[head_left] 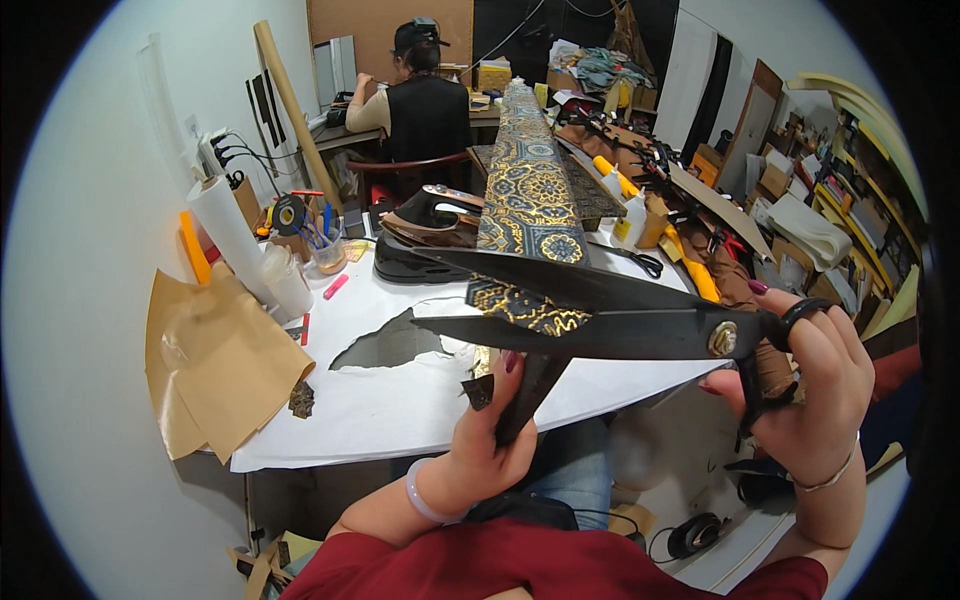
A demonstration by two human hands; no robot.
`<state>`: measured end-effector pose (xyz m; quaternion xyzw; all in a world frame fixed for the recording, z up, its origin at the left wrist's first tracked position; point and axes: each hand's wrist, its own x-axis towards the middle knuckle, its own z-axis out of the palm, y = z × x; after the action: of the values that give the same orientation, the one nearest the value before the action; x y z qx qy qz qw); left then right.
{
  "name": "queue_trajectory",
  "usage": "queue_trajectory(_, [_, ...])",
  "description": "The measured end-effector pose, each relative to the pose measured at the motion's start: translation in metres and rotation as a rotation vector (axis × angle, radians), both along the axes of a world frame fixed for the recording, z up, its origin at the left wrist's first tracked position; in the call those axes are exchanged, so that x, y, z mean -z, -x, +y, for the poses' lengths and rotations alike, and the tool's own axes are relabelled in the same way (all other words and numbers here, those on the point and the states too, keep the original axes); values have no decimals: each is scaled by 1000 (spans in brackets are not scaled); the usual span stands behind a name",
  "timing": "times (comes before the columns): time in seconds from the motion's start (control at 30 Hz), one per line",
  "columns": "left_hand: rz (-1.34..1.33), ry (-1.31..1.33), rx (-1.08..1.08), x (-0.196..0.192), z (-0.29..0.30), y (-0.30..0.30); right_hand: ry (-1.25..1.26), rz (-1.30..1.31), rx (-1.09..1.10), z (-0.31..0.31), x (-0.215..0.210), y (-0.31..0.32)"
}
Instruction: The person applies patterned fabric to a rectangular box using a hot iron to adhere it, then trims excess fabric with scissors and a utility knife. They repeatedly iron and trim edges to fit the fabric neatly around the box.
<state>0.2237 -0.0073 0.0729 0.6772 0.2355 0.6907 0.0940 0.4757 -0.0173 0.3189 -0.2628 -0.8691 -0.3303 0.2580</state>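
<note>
My right hand [812,395] grips the black handles of large black scissors [600,312], blades spread open and pointing left. Between the blades lies a long strip of dark fabric with gold and blue patterns [527,190], stretching away from me over the table. My left hand [490,440] pinches the strip's narrow dark near end from below, just under the blades. A small cut scrap [478,391] hangs beside my left fingers. A pale bangle sits on my left wrist.
A white-covered table [380,410] has a torn hole [392,345]. On it stand a black iron [425,235], a white paper roll [232,235], brown paper sheets [215,365] and a cup of pens. Another person [420,105] sits at a far desk. Cluttered shelves fill the right.
</note>
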Motion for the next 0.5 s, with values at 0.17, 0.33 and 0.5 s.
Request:
queue_trajectory(0.17, [12,12,-19,-1,0,0,-17,-39,-7,-4,-2,-4])
queue_trajectory(0.33, [21,26,-47,1,-1,-1,-20,-67,13,-10,-3,-5])
queue_trajectory(0.5, [20,5,-58,0,-1,-1,-21,-91,24,-15,-6,-4])
